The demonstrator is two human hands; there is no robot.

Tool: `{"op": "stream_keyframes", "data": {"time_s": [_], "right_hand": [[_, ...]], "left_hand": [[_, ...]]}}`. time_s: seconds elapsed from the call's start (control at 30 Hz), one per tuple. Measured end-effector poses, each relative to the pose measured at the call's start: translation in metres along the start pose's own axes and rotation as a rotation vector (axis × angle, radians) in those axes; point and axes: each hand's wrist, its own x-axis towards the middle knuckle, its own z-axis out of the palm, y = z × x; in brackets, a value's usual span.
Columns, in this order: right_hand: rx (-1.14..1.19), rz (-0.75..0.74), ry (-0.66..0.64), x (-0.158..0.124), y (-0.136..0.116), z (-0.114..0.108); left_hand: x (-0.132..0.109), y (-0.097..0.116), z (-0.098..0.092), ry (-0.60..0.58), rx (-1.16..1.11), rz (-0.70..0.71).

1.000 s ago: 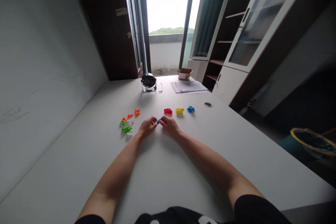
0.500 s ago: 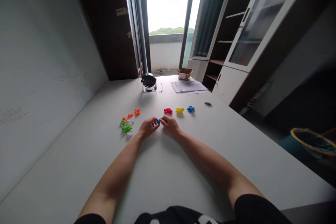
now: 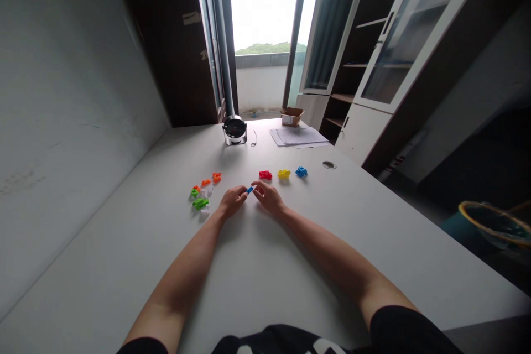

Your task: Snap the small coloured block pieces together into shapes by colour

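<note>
A small blue plastic piece [image 3: 249,189] is pinched between the thumb and fingers of my left hand [image 3: 234,201], just above the table. My right hand [image 3: 267,197] is close on its other side, thumb and forefinger parted around the piece's right end; I see no firm grip there. Beyond my right hand stand a red cluster of plastic pieces [image 3: 265,175], a yellow cluster [image 3: 284,175] and a blue cluster [image 3: 301,172] in a row. Left of my left hand lie orange pieces [image 3: 216,177], green pieces [image 3: 200,203] and white pieces [image 3: 204,210].
The white table [image 3: 257,265] meets a wall on the left. At its far end are a round black device on a stand [image 3: 235,128], a thin cord [image 3: 254,138], papers [image 3: 298,136] and an open cardboard box [image 3: 292,117]. A cable hole [image 3: 329,165] is near the right edge.
The blue piece has turned and more of it shows between my hands. My right fingers have spread a little away from it, while my left hand keeps hold.
</note>
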Motion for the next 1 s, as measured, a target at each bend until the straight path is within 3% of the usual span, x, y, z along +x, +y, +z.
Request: {"op": "stream_keyframes", "data": {"time_s": [0.43, 1.0], "right_hand": [[-0.032, -0.093, -0.03, -0.0013, -0.0007, 0.001], [-0.035, -0.038, -0.067, -0.0017, -0.0039, -0.0008]], "left_hand": [[0.0004, -0.0024, 0.0008, -0.031, -0.022, -0.005], [0.0007, -0.0027, 0.0013, -0.04, -0.009, -0.011]]}}
